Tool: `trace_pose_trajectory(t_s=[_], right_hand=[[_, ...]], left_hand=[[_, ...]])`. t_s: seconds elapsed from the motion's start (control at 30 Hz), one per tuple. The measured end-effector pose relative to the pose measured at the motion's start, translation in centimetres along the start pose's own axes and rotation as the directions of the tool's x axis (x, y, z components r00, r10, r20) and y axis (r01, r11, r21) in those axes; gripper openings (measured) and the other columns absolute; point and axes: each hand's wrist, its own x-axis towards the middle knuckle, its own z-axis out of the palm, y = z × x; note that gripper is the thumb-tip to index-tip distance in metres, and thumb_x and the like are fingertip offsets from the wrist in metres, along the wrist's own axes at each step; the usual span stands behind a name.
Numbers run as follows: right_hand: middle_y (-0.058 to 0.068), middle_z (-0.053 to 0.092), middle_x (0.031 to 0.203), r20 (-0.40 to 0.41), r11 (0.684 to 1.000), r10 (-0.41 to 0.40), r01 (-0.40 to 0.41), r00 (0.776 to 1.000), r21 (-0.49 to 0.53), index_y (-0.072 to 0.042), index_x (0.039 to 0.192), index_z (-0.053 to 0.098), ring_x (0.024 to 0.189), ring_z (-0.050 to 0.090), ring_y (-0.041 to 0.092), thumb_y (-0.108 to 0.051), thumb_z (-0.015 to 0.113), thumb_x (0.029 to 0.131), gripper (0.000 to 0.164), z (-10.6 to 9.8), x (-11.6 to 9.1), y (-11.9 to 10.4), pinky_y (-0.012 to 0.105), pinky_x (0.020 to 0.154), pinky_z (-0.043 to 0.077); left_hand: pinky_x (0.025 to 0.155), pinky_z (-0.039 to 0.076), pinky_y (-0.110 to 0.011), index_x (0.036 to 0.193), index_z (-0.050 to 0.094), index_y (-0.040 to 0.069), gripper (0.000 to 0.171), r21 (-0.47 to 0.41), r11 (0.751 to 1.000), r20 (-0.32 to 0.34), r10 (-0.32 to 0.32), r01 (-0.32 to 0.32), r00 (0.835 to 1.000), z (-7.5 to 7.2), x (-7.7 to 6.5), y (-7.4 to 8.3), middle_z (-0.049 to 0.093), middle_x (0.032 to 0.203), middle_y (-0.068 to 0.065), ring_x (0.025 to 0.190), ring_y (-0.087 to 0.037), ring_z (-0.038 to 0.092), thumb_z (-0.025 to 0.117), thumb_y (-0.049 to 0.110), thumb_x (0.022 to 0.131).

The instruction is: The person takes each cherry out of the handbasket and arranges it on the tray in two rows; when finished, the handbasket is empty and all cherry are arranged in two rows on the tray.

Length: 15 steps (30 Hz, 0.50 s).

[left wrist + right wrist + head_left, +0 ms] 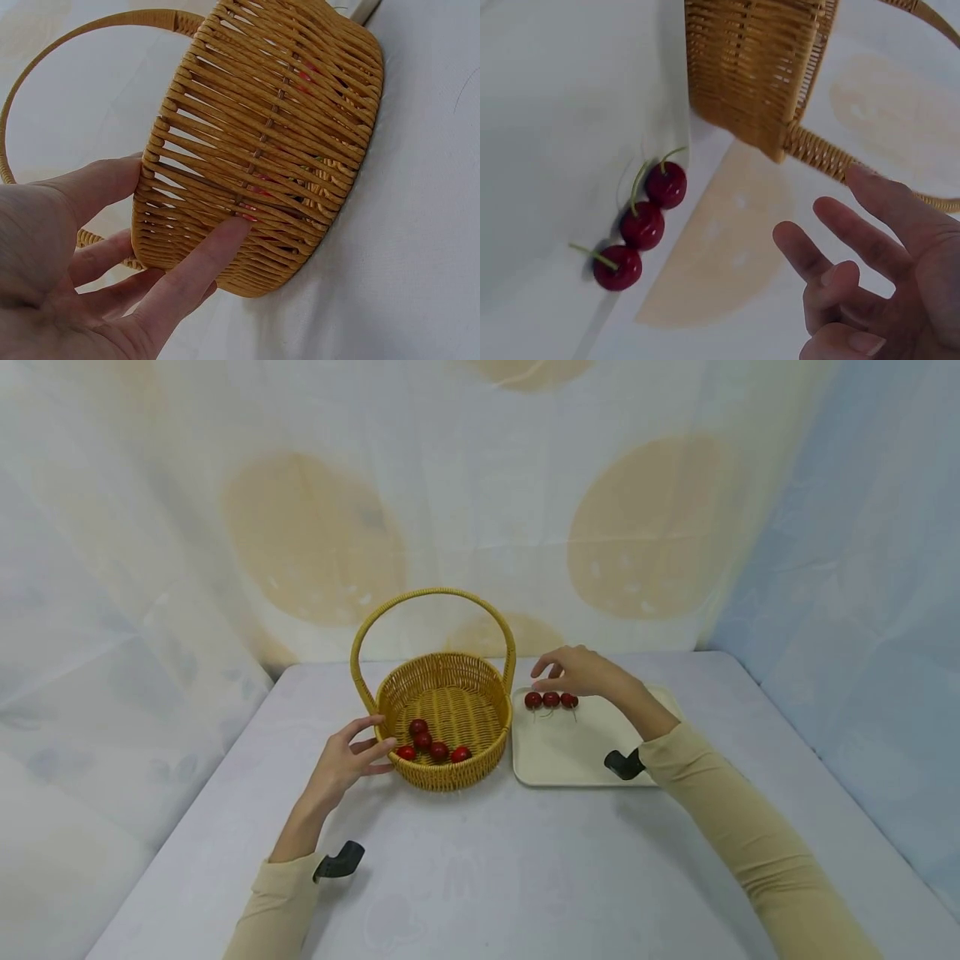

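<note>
My left hand (347, 766) holds the left side of a yellow wicker basket (442, 779). In the left wrist view the thumb reaches over the basket's rim and one finger (225, 236) lies along the outer wall. Several red cherries (439, 751) lie inside the basket at its near left. Over the far edge of a cream tray (585, 760) hovers my right hand (581, 672), fingers loosely bent, nothing held. Just below it three dark red cherries (551, 700) with stems sit in a row on the tray, apart from the fingers in the right wrist view.
The basket's tall arched handle (442, 591) rises above its rim. The tray stands close to the basket's right side. A pale cloth covers the table (480, 877), and a curtain (480, 502) with tan circles hangs behind. Black straps with small mounts (341, 860) circle both wrists.
</note>
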Motion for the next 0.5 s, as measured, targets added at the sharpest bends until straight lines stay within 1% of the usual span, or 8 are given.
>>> trace_pose_trajectory(t_s=[0.1,0.17,0.23,0.33,0.4,0.5], right_hand=[[0.017,0.073,0.109,0.011,0.999,-0.035,0.035,0.999,-0.009,-0.008,0.120,0.066,0.088,0.070,0.024,-0.029,0.064,0.096,0.033,0.2,0.2,-1.1,0.042,0.081,0.059],[0.016,0.073,0.106,0.024,0.999,-0.037,0.037,0.999,-0.003,-0.007,0.120,0.066,0.076,0.069,0.021,-0.028,0.064,0.096,0.032,0.5,0.4,-1.7,0.039,0.072,0.060],[0.014,0.074,0.103,0.029,0.998,-0.056,0.056,0.998,-0.005,-0.007,0.120,0.066,0.069,0.067,0.016,-0.028,0.064,0.096,0.032,0.9,0.7,-2.2,0.033,0.062,0.058],[0.013,0.075,0.100,0.044,0.996,-0.093,0.093,0.995,0.020,-0.007,0.122,0.066,0.060,0.064,0.012,-0.028,0.065,0.096,0.034,1.4,1.2,-3.1,0.029,0.057,0.056],[0.012,0.074,0.101,0.047,0.992,-0.128,0.127,0.991,0.020,-0.007,0.122,0.066,0.064,0.066,0.011,-0.029,0.065,0.095,0.034,1.8,1.6,-3.6,0.027,0.063,0.056],[0.011,0.073,0.106,0.050,0.989,-0.151,0.150,0.987,0.011,-0.010,0.121,0.067,0.078,0.070,0.015,-0.032,0.066,0.095,0.034,2.4,2.3,-4.4,0.031,0.073,0.059]], left_hand=[[0.087,0.059,-0.048,0.147,0.038,0.006,0.071,-0.006,1.000,0.004,0.005,-0.005,1.000,0.0,0.1,0.0,0.033,0.156,-0.018,0.131,-0.042,0.051,0.072,0.030,0.090],[0.088,0.058,-0.050,0.147,0.038,0.005,0.071,-0.007,1.000,0.006,0.007,-0.007,1.000,0.0,0.1,-0.1,0.032,0.157,-0.018,0.131,-0.042,0.051,0.072,0.029,0.090],[0.089,0.058,-0.051,0.147,0.037,0.005,0.070,-0.009,1.000,0.007,0.008,-0.008,1.000,0.0,0.0,-0.1,0.032,0.156,-0.018,0.131,-0.043,0.051,0.072,0.028,0.090],[0.089,0.058,-0.051,0.148,0.037,0.005,0.070,-0.008,1.000,0.007,0.012,-0.012,1.000,0.0,0.0,0.0,0.033,0.156,-0.020,0.130,-0.043,0.051,0.071,0.027,0.091],[0.089,0.058,-0.052,0.148,0.037,0.005,0.069,-0.008,1.000,0.007,0.015,-0.015,1.000,0.0,0.0,0.0,0.033,0.155,-0.020,0.130,-0.043,0.051,0.070,0.026,0.092],[0.089,0.057,-0.053,0.148,0.036,0.004,0.068,-0.007,1.000,0.010,0.018,-0.018,1.000,0.0,-0.1,0.1,0.034,0.155,-0.022,0.130,-0.043,0.051,0.070,0.024,0.092]])
